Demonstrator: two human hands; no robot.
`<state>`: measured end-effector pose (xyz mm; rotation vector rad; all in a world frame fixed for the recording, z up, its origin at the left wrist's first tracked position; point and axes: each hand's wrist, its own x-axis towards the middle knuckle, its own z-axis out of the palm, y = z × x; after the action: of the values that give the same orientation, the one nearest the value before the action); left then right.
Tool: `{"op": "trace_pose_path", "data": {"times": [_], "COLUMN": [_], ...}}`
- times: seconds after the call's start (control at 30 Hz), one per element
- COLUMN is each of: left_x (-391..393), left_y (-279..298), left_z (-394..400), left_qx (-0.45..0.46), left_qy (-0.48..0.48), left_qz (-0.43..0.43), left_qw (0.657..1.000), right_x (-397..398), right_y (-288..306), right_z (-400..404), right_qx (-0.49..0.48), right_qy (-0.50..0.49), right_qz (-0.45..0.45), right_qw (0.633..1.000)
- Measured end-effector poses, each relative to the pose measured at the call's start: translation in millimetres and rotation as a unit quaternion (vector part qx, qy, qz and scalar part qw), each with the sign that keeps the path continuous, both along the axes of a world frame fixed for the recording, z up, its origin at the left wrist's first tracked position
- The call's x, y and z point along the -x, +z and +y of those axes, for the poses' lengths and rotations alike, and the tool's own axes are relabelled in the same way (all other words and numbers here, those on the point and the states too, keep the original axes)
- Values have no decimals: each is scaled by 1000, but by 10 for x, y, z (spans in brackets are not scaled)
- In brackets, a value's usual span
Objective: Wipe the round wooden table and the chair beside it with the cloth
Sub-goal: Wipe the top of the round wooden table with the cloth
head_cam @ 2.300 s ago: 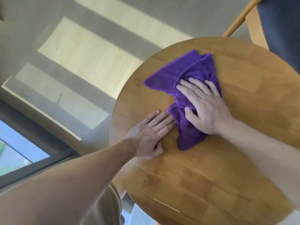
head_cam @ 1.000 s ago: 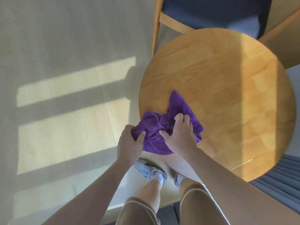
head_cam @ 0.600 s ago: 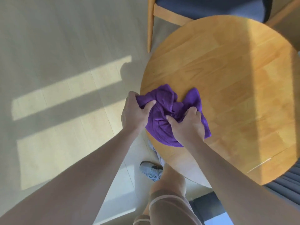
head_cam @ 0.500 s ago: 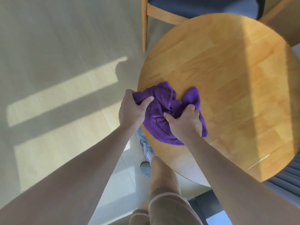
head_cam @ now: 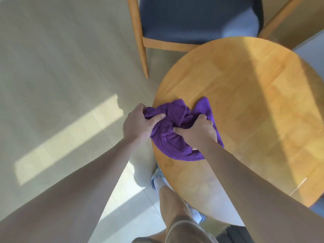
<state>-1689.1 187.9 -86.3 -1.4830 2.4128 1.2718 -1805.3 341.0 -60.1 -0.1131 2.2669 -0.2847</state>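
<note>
A bunched purple cloth (head_cam: 175,141) lies on the near left edge of the round wooden table (head_cam: 245,106). My left hand (head_cam: 138,125) grips the cloth's left end, just past the table's rim. My right hand (head_cam: 198,132) is closed on the cloth's middle and presses it onto the tabletop. Beyond the table stands a wooden chair (head_cam: 192,18) with a dark blue seat; its front rail and one leg show.
Pale plank floor (head_cam: 61,76) with sunlit bands lies to the left. My legs and light shoes (head_cam: 157,179) stand below the table's near edge. A dark striped surface (head_cam: 319,202) shows at the lower right corner.
Both hands have gathered the cloth at the table's near left edge, after a flat wipe farther in. Over the last half second the bunching tightened and the view shifted slightly.
</note>
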Motion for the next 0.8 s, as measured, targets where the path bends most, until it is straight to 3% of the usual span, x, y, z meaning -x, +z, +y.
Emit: {"op": "trace_pose_path", "data": {"times": [0.27,0.8], "left_x": [306,1290], "left_y": [121,186], "left_z": [-376,-1009], "left_qx": [-11,-34], "left_qy": [-70,-158], "left_qz": [-59,-52], "left_qw": [996,986], "right_x": [265,989], "right_y": [98,126], "right_z": [-372,-1002], "right_qx": [-28,-37], "right_qy": [-10,-113], "right_qz": [-20,-51], "right_qw": [999,992]}}
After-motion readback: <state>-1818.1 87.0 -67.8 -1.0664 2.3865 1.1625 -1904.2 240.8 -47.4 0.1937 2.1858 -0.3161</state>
